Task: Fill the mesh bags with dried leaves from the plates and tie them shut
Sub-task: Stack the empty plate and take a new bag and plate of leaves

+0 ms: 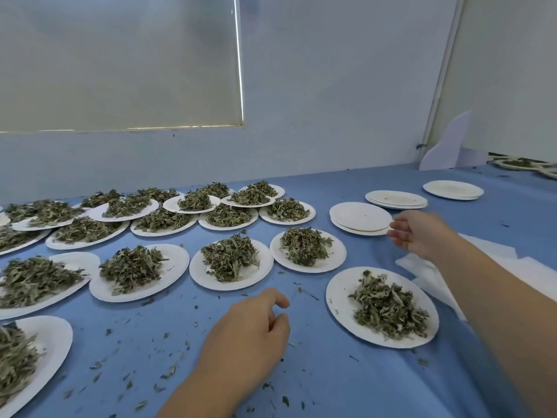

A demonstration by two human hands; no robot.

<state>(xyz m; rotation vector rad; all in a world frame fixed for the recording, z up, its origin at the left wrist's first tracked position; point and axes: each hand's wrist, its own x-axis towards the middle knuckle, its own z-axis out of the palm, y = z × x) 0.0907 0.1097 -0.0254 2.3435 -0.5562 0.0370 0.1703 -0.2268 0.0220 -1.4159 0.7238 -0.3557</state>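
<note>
Lowest in the frame, the left hand [250, 330] hovers over the blue-clothed bench [180, 333], its grip loosely curled and holding nothing. Just right of it lies a white paper plate [337, 300] carrying a heap of dried grey-green leaves [388, 309]. More such plates spread across the left and centre of the frame. At right of centre the right hand [419, 233] reaches to the edge of a stack of empty white paper plates [358, 217], its grip relaxed and empty; motion blur hides whether the fingertips touch the rim. Under that forearm lie flat white sheets [428, 276], possibly the mesh bags, though I cannot tell. The leaves look feather-light, brittle and apt to shed crumbs. They are best scooped from beneath, or tipped by lifting the thin, bendable plate at opposite rims.
</note>
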